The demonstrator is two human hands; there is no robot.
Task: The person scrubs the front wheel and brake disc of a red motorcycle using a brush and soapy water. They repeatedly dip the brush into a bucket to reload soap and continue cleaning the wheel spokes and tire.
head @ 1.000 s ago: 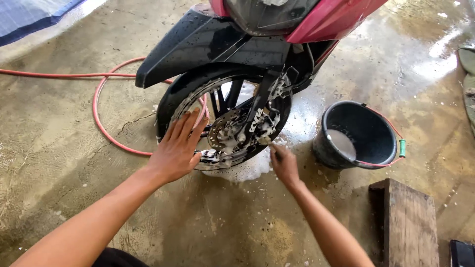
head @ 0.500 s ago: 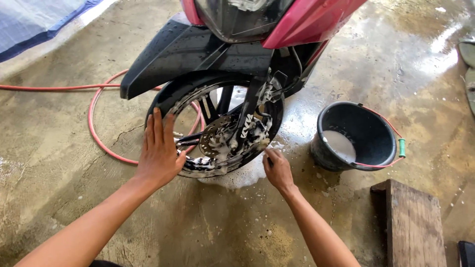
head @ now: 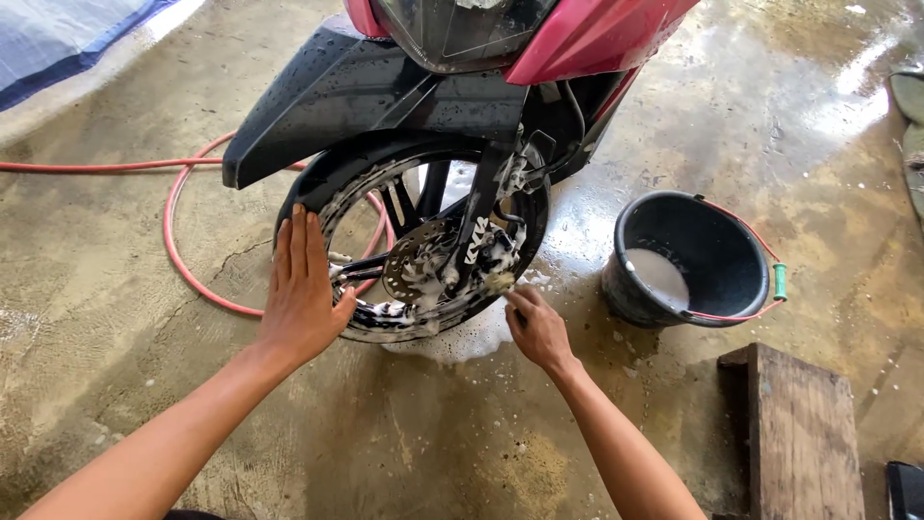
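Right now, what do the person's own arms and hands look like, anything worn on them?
Both forearms are bare as far as the picture shows: no sleeves in view. The left hand and right hand wear no gloves, and no watch, ring or band shows. Neither hand carries any marking that can be made out.

Two bare forearms, sleeveless, no gloves, rings or watch on either hand [head: 303, 294].

Your left hand [head: 303, 289] has slid from the wheel's hub out to the tyre [head: 298, 207], now lying flat with fingers [head: 296, 241] pointing up, while your right hand [head: 537, 327] has dropped slightly along the soapy rim [head: 423, 323] and your view has drifted closer in.
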